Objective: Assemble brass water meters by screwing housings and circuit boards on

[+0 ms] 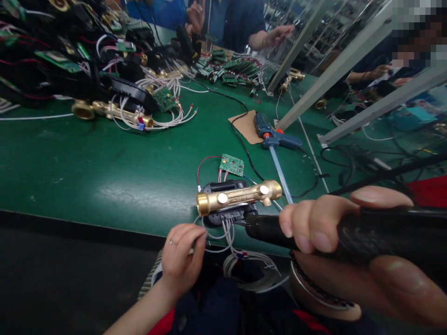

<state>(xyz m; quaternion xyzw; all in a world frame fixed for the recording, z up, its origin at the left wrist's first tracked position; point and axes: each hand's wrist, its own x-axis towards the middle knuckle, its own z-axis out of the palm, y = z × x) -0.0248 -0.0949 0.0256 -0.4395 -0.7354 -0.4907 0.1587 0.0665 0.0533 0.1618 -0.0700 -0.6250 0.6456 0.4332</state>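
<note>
My right hand is wrapped round a black electric screwdriver, held almost level. Its tip reaches the lower right edge of a black plastic housing, close to where grey cables come out. Across that housing lies a brass pipe body with a threaded end at the left. A small green circuit board rests behind it, joined by thin wires. Just left of the cables, my left hand is closed, thumb against the fingers; whatever it pinches is hidden. A coil of grey cable hangs at the table's front edge.
A glue gun with a long glue stick lies on cardboard behind the housing. More brass-and-black units are piled at left, circuit boards at the back. Metal posts rise at right. Co-workers' hands show across the table.
</note>
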